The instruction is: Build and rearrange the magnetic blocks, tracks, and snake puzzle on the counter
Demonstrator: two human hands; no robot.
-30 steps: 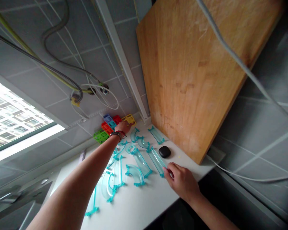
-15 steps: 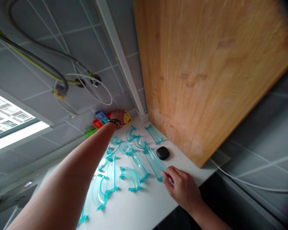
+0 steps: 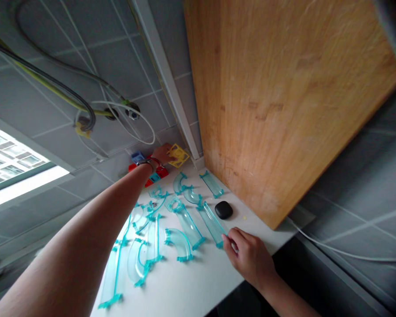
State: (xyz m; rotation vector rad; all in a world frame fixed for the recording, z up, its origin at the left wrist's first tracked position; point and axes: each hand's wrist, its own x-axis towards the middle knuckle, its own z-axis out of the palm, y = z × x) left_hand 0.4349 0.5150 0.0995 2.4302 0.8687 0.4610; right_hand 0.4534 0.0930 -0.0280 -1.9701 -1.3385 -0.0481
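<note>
My left hand [image 3: 160, 154] reaches to the far end of the white counter [image 3: 198, 281] and grips a yellow open-frame block [image 3: 177, 155], lifted slightly above the other coloured blocks. Red [image 3: 161, 171] and blue blocks [image 3: 137, 156] lie right below the wrist, which wears a band. My right hand [image 3: 249, 255] rests on the counter's near edge, its fingertips touching the near end of a straight clear teal track piece [image 3: 213, 223]. Several more teal track pieces, straight and curved [image 3: 178, 243], are spread across the counter between my two arms.
A small black oval case [image 3: 223, 210] lies beside the track pieces. A large wooden board [image 3: 270, 101] leans against the grey tiled wall on the right. Hoses and cables [image 3: 86, 105] hang on the wall at left, above a window. A white cable [image 3: 333, 251] runs at right.
My left hand has closed on the yellow block and raised it off the counter. The right hand has stayed at the end of the straight track. The view shifted slightly.
</note>
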